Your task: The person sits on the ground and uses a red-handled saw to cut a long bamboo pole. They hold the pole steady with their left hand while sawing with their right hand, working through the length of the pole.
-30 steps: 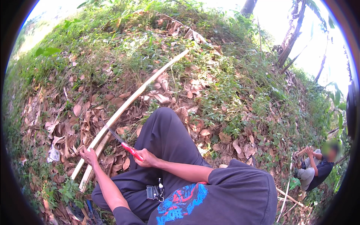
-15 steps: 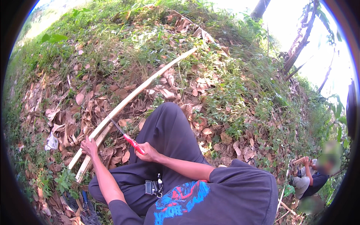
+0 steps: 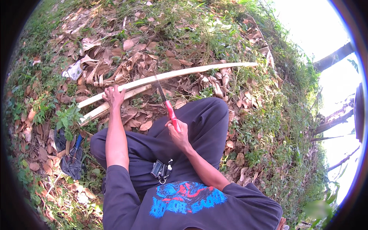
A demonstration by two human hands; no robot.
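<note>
While the right hand [image 3: 178, 132] has its fingers wrapped round the grip of a red-handled blade [image 3: 167, 102], the left hand [image 3: 114, 96] lies with fingers spread on a long pale wooden strip [image 3: 184, 72] that reaches out on either side, farther to its right. Slanting away from the right hand, the blade meets the strip. A shorter wooden piece [image 3: 96, 111] passes beneath the left hand's wrist; dry leaves [image 3: 134, 61] lie beyond both hands.

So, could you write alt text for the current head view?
A seated person holds a red-handled blade in the right hand, its tip at a long pale strip that the left hand touches. Dry leaves lie around.
</note>
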